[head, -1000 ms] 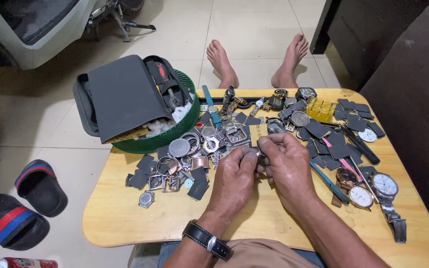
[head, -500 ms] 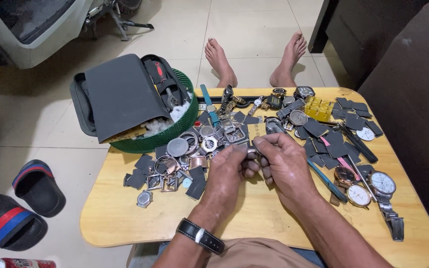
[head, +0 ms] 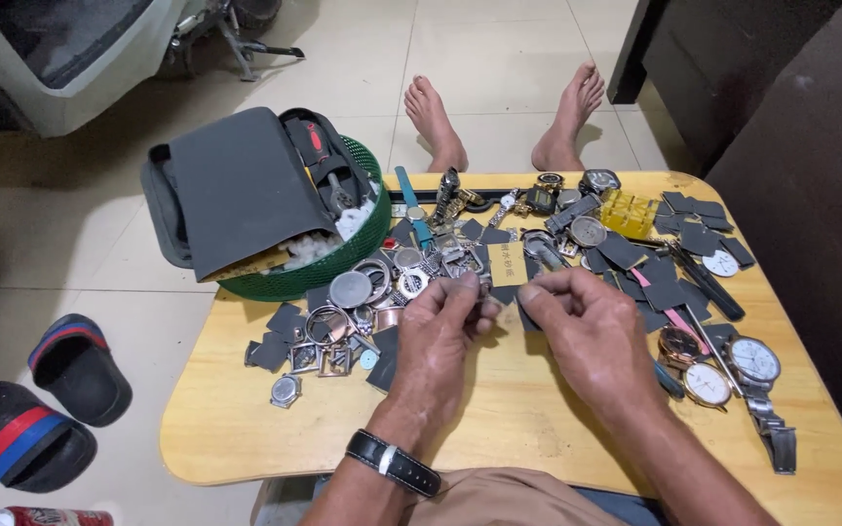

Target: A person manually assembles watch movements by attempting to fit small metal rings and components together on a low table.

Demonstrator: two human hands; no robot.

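Observation:
My left hand (head: 438, 343) and my right hand (head: 589, 331) meet over the middle of a low wooden table (head: 246, 429). Their fingertips pinch a small dark watch part (head: 501, 310) between them; it is mostly hidden by the fingers. A black wristwatch (head: 394, 463) sits on my left wrist. Just beyond the fingers lies a small tan card (head: 507, 263) amid a heap of metal watch cases, rings and dark pieces (head: 372, 292).
A green basket (head: 353, 255) with a grey pouch (head: 236, 185) stands at the table's far left. Watches (head: 752, 360), dark straps (head: 694, 234) and a yellow box (head: 628, 209) cover the right side. My bare feet (head: 436, 117) lie beyond the table. Sandals (head: 80, 365) sit on the floor at left.
My hands have shifted a little toward the table's far side, and the fingertips have drawn slightly apart while still pinching the small part.

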